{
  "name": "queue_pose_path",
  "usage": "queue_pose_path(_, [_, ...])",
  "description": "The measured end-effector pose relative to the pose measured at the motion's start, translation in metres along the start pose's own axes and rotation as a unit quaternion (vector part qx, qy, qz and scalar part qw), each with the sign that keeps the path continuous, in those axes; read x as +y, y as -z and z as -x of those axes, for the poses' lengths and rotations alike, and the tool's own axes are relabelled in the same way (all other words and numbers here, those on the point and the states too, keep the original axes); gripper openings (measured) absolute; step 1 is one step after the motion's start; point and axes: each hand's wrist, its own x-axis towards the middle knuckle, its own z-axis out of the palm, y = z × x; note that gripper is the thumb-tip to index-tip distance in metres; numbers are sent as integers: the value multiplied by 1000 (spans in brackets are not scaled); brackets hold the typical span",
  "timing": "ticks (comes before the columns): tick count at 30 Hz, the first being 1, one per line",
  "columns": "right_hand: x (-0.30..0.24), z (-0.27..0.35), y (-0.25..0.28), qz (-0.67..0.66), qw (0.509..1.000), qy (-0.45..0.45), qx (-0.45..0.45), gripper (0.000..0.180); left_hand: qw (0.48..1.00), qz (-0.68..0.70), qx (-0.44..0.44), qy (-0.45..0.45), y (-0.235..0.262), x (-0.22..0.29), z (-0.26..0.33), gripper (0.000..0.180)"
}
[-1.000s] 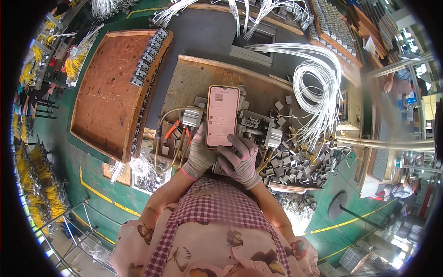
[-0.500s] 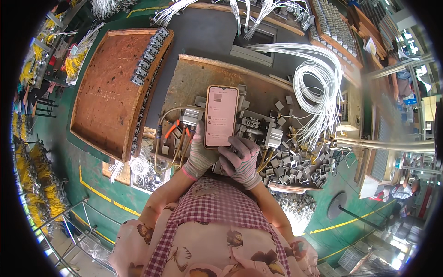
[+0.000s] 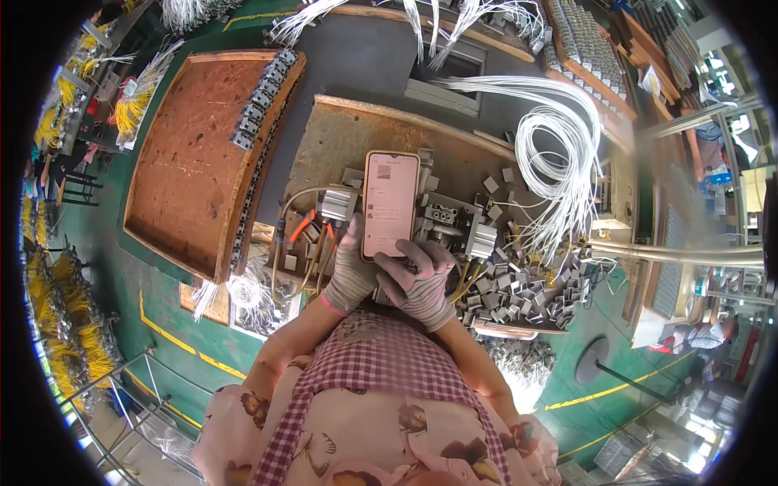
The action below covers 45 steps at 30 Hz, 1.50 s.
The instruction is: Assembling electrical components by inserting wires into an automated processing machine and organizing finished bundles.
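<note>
Apparently both hands (image 3: 389, 275) cradle phone (image 3: 390, 202).

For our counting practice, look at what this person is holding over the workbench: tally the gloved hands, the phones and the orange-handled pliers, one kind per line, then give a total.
Gloved hands: 2, the left hand and the right hand
Phone: 1, held in both
Orange-handled pliers: 1, lying on the bench
Total: 4
</note>
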Motion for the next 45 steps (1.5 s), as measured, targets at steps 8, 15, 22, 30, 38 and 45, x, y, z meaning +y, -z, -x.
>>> queue_pose_path(8, [0, 1, 4, -19, 1000, 13, 21, 48, 1000, -13, 9, -20, -4, 1, 0, 71])
queue_pose_path(15, [9, 12, 10, -12, 999, -3, 45, 44, 999, 40, -31, 14, -4, 4, -1, 76])
queue_pose_path(22, [17, 28, 16, 4, 998, -43, 37, 50, 996, 85, 10, 34, -7, 4, -4, 78])
queue_pose_path(30, [18, 29, 20, -1, 998, -63, 30, 49, 997, 73, -24, 13, -9, 12, -6, 81])
queue_pose_path(38, [19, 25, 14, -17, 997, -69, 41, 46, 997, 57, -37, -31, -38, 37, -11, 89])
queue_pose_path(45, [19, 26, 19, -13, 996, -90, 25, 48, 988, -32, -36, -144, -35, 112, -10, 85])
